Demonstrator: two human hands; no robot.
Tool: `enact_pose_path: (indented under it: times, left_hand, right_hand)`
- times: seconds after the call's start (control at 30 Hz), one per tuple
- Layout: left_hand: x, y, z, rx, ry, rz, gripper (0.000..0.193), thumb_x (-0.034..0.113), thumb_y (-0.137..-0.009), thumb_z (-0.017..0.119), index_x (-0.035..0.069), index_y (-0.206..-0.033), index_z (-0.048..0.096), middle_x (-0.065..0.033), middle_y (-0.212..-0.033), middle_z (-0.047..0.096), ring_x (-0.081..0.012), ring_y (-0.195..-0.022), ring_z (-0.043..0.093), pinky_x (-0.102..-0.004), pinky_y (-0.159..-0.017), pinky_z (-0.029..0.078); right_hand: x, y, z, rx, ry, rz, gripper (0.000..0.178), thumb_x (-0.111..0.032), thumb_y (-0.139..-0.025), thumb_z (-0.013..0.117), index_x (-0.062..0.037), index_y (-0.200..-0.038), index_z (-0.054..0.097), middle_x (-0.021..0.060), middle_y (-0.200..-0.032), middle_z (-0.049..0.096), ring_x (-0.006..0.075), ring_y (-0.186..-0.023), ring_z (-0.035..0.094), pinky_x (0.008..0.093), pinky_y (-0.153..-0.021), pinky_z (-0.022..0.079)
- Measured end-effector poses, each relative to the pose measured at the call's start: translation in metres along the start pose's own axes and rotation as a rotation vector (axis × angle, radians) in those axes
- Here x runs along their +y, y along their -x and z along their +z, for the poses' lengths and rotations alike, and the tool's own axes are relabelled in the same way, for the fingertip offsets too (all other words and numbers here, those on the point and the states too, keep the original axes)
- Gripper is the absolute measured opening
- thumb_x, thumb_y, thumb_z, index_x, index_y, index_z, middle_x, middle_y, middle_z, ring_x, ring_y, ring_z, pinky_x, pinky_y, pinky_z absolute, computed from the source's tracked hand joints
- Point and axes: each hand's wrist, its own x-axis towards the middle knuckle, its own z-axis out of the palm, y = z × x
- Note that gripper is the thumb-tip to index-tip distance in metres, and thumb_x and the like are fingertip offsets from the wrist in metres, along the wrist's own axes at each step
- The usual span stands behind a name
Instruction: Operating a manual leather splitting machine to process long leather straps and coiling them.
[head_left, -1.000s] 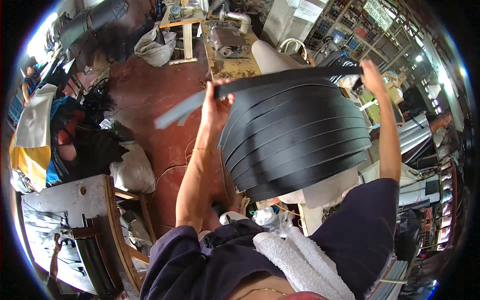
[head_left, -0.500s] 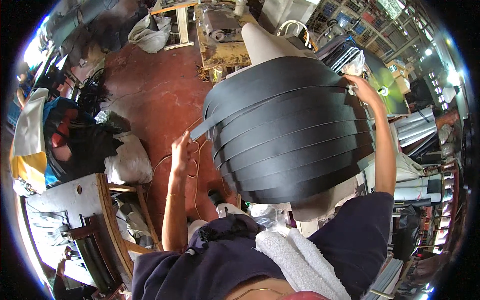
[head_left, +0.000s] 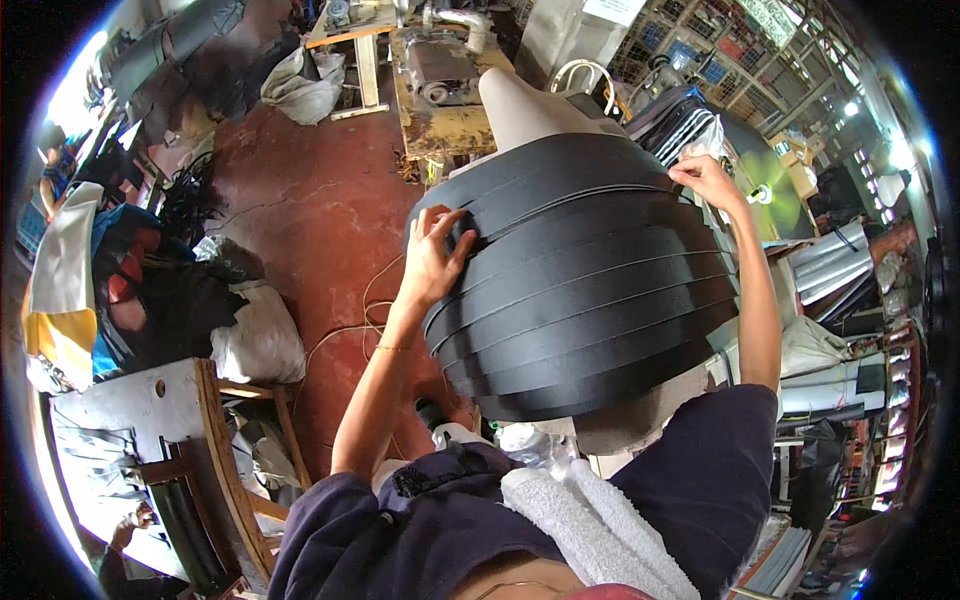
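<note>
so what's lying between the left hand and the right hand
The head view shows overlapping black strips filling most of the stretch between the left hand and the right hand, layered in a broad, curved stack.

Black strips (head_left: 590, 290) lie in overlapping rows at the centre of the frame. The left hand (head_left: 432, 258) touches their upper left side, thumb and fingers apart; the right hand (head_left: 708, 182) is at their upper right end, fingertips together, its grip unclear. At top centre a machine (head_left: 445, 72) stands on a worn surface (head_left: 425, 128). Red floor (head_left: 300, 215) shows left of centre, a towel (head_left: 595, 530) at bottom centre, a blurred fan (head_left: 768, 192) at upper right.
</note>
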Motion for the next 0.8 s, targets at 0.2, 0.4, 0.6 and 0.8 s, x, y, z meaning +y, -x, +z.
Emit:
enact_pose_path:
  times: [0.2,0.4,0.6,0.8]
  left_hand:
    - [0.008,-0.008,-0.004,-0.030,0.115,0.014,0.029,0.020,-0.080,0.072,0.002,-0.102,0.066,-0.0122,-0.101,0.059,-0.0294,-0.094,0.055,-0.0385,-0.085,0.046]
    - [0.007,-0.023,-0.013,-0.219,0.240,-0.061,0.034,0.019,-0.073,0.079,0.002,-0.100,0.066,-0.0109,-0.091,0.062,-0.0246,-0.081,0.061,-0.0350,-0.073,0.050]
    - [0.009,-0.015,-0.012,-0.206,0.221,-0.065,0.031,0.016,-0.076,0.075,0.002,-0.103,0.066,-0.0123,-0.091,0.063,-0.0262,-0.083,0.061,-0.0360,-0.076,0.050]
    - [-0.007,0.006,-0.023,-0.135,0.080,-0.109,0.024,0.017,-0.080,0.071,0.000,-0.095,0.063,-0.0180,-0.095,0.063,-0.0346,-0.092,0.061,-0.0404,-0.080,0.050]
  right_hand:
    - [-0.015,0.010,0.022,0.261,0.058,-0.242,0.018,-0.015,-0.087,0.066,-0.0010,-0.099,0.069,0.0075,-0.092,0.069,0.0157,-0.085,0.063,0.0311,-0.079,0.050]
    - [0.004,-0.002,0.004,0.038,0.021,-0.110,0.028,-0.024,-0.090,0.064,0.0036,-0.090,0.067,0.0039,-0.077,0.065,0.0093,-0.071,0.055,0.0278,-0.065,0.044]
    - [0.001,0.002,0.026,0.196,-0.060,-0.152,0.030,-0.026,-0.090,0.064,0.0008,-0.079,0.057,-0.0008,-0.063,0.049,0.0071,-0.062,0.044,0.0280,-0.057,0.038]
    - [-0.025,-0.015,0.033,0.201,0.186,-0.235,0.027,-0.027,-0.093,0.059,-0.0007,-0.094,0.060,0.0092,-0.079,0.063,0.0161,-0.071,0.056,0.0317,-0.066,0.044]
